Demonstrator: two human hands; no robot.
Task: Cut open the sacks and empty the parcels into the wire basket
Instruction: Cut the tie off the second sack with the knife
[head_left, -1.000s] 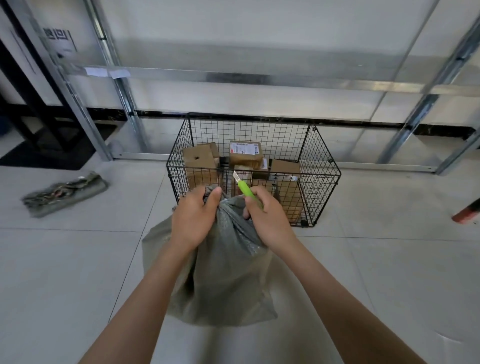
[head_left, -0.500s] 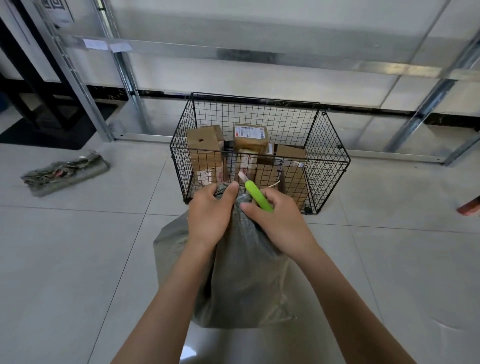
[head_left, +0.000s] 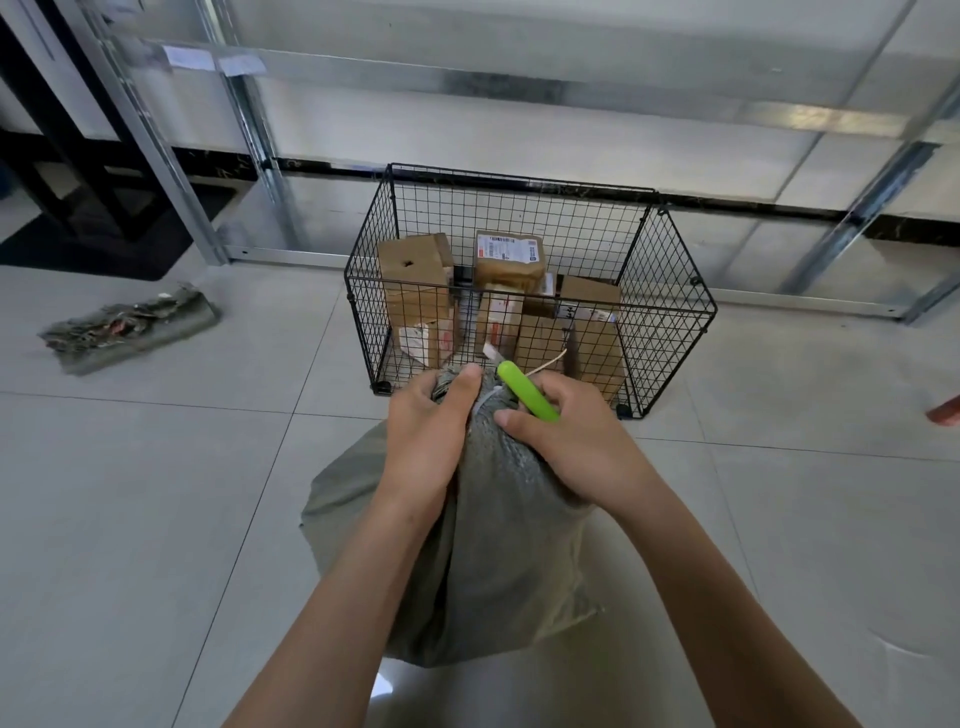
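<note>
Tiled floor (head_left: 156, 519); bulging grey sack (head_left: 509, 535).

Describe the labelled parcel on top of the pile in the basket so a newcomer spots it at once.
Find the black wire basket on the tiled floor by the wall. In its rear middle, a brown parcel rests atop the others. It alone shows a full white shipping label facing up; the tall carton to its left shows a hole instead.

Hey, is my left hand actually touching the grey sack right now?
Touching. The head view shows the left hand gripping the bunched neck of the grey sack, thumb wrapped over the top.
</note>
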